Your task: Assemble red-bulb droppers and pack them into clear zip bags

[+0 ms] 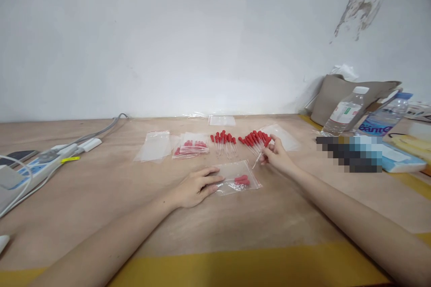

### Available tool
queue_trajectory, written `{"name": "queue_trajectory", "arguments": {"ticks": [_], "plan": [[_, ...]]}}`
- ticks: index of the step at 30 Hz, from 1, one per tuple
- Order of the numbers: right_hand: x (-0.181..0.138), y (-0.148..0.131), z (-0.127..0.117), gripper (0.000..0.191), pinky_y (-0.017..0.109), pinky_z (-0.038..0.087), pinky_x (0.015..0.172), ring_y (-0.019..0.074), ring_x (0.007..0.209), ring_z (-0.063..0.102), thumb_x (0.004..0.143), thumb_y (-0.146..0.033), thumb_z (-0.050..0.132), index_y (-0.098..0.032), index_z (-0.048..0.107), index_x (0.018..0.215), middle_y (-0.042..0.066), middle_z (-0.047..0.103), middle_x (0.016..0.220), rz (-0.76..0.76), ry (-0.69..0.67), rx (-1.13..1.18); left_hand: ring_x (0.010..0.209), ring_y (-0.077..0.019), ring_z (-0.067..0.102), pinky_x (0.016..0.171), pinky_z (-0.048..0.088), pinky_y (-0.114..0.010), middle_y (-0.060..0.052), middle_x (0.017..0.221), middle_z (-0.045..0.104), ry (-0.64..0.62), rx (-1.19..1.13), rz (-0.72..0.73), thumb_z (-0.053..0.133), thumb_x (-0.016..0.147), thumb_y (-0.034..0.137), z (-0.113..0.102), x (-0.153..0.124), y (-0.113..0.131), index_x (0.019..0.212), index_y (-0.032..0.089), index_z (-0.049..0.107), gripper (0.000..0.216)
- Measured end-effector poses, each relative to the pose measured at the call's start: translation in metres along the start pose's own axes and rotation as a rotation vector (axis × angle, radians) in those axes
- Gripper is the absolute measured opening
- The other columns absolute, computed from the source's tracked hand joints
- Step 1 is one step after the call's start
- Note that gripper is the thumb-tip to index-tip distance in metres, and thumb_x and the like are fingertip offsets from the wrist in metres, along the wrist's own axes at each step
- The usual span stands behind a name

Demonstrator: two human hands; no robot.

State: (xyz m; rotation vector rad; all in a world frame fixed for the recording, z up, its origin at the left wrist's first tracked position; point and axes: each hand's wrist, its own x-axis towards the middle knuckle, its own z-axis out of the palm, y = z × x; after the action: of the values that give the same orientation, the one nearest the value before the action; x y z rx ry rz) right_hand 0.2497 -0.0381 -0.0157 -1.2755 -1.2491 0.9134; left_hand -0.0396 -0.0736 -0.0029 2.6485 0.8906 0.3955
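Note:
My left hand (198, 186) lies with its fingers stretched over the left end of a clear zip bag (229, 189) flat on the table. Inside that bag are a few red-bulbed droppers (242, 180), bulbs toward the right. Up and to the right, my right hand (276, 154) pinches one dropper (258, 158), its clear tip slanting down to the left. Beside those fingers lies a fanned row of red-bulbed droppers (251, 138). Another cluster of droppers (223, 138) sits left of it. Filled bags of droppers (191, 149) are stacked farther left.
Flat clear bags (153, 145) lie at the left, with more bags (284, 136) behind my right hand. A power strip (37, 170) with cables occupies the left side. Two bottles (345, 110), a grey bag (325, 94) and a blue packet (400, 154) stand or lie at right.

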Motion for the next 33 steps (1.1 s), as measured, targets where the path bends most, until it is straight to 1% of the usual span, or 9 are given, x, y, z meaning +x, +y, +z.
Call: {"name": "queue_trajectory", "arguments": {"ticks": [5, 8, 14, 17, 20, 23, 27, 29, 33], "plan": [[-0.012, 0.006, 0.016, 0.050, 0.027, 0.053, 0.053, 0.0103, 0.051, 0.057, 0.067, -0.020, 0.054, -0.027, 0.026, 0.108, -0.008, 0.046, 0.066, 0.095, 0.035, 0.203, 0.121, -0.0192, 0.039, 0.100, 0.033, -0.037, -0.003, 0.135, 0.038, 0.006, 0.012, -0.005, 0.035, 0.089, 0.036, 0.000, 0.000, 0.001, 0.125, 0.029, 0.043, 0.037], [-0.019, 0.003, 0.021, 0.041, 0.027, 0.053, 0.056, 0.0111, 0.056, 0.060, 0.068, -0.020, 0.055, -0.025, 0.029, 0.099, -0.006, 0.050, 0.066, 0.150, 0.008, 0.266, 0.120, -0.0195, 0.039, 0.099, 0.033, -0.038, -0.004, 0.133, 0.041, 0.030, 0.008, -0.007, 0.037, 0.088, 0.037, -0.001, 0.000, 0.002, 0.129, 0.027, 0.036, 0.042], [-0.030, 0.003, 0.016, 0.040, 0.024, 0.051, 0.051, 0.0103, 0.052, 0.058, 0.068, -0.022, 0.058, -0.025, 0.031, 0.097, -0.006, 0.053, 0.064, 0.140, -0.063, 0.266, 0.118, -0.0202, 0.041, 0.098, 0.035, -0.038, -0.005, 0.131, 0.044, 0.058, -0.014, 0.003, 0.039, 0.088, 0.037, 0.000, 0.000, 0.002, 0.130, 0.025, 0.035, 0.044], [-0.030, 0.003, 0.014, 0.036, 0.026, 0.052, 0.058, 0.0114, 0.059, 0.060, 0.069, -0.024, 0.059, -0.024, 0.034, 0.094, -0.005, 0.055, 0.066, 0.147, -0.069, 0.318, 0.119, -0.0195, 0.041, 0.099, 0.035, -0.037, -0.005, 0.131, 0.043, 0.049, -0.006, -0.008, 0.039, 0.088, 0.037, 0.000, 0.000, 0.003, 0.130, 0.025, 0.034, 0.044], [-0.030, 0.004, 0.013, 0.027, 0.029, 0.052, 0.066, 0.0130, 0.066, 0.062, 0.070, -0.029, 0.060, -0.022, 0.041, 0.087, -0.001, 0.057, 0.071, 0.182, -0.127, 0.340, 0.118, -0.0194, 0.041, 0.098, 0.035, -0.037, -0.005, 0.131, 0.043, 0.047, -0.010, -0.011, 0.039, 0.088, 0.036, 0.000, 0.000, 0.003, 0.130, 0.025, 0.033, 0.045], [-0.030, 0.004, 0.010, 0.027, 0.028, 0.050, 0.063, 0.0112, 0.062, 0.059, 0.067, -0.033, 0.063, -0.018, 0.050, 0.085, 0.001, 0.058, 0.073, 0.155, -0.233, 0.198, 0.117, -0.0201, 0.043, 0.097, 0.036, -0.038, -0.006, 0.130, 0.044, 0.052, -0.020, -0.009, 0.040, 0.087, 0.036, -0.001, 0.000, 0.003, 0.130, 0.025, 0.034, 0.045], [-0.031, 0.004, 0.006, 0.031, 0.021, 0.038, 0.046, 0.0063, 0.047, 0.044, 0.062, -0.035, 0.066, -0.014, 0.057, 0.084, -0.005, 0.049, 0.054, 0.005, -0.396, -0.128, 0.116, -0.0208, 0.044, 0.097, 0.037, -0.039, -0.006, 0.130, 0.044, 0.058, -0.030, -0.008, 0.041, 0.087, 0.035, 0.000, 0.001, 0.002, 0.129, 0.024, 0.035, 0.044], [-0.031, 0.003, 0.007, 0.030, 0.020, 0.033, 0.044, 0.0059, 0.045, 0.041, 0.061, -0.034, 0.066, -0.014, 0.057, 0.083, -0.007, 0.045, 0.050, -0.049, -0.409, -0.183, 0.116, -0.0208, 0.044, 0.097, 0.037, -0.038, -0.006, 0.130, 0.044, 0.059, -0.030, -0.006, 0.041, 0.087, 0.036, 0.001, 0.001, 0.001, 0.129, 0.025, 0.035, 0.045], [-0.032, 0.002, 0.013, 0.024, 0.018, 0.030, 0.042, 0.0057, 0.044, 0.039, 0.064, -0.032, 0.064, -0.015, 0.056, 0.079, -0.007, 0.044, 0.049, -0.103, -0.409, -0.205, 0.118, -0.0207, 0.042, 0.098, 0.036, -0.038, -0.006, 0.132, 0.042, 0.057, -0.022, -0.013, 0.042, 0.086, 0.036, 0.002, 0.001, 0.000, 0.130, 0.024, 0.034, 0.046]]}}
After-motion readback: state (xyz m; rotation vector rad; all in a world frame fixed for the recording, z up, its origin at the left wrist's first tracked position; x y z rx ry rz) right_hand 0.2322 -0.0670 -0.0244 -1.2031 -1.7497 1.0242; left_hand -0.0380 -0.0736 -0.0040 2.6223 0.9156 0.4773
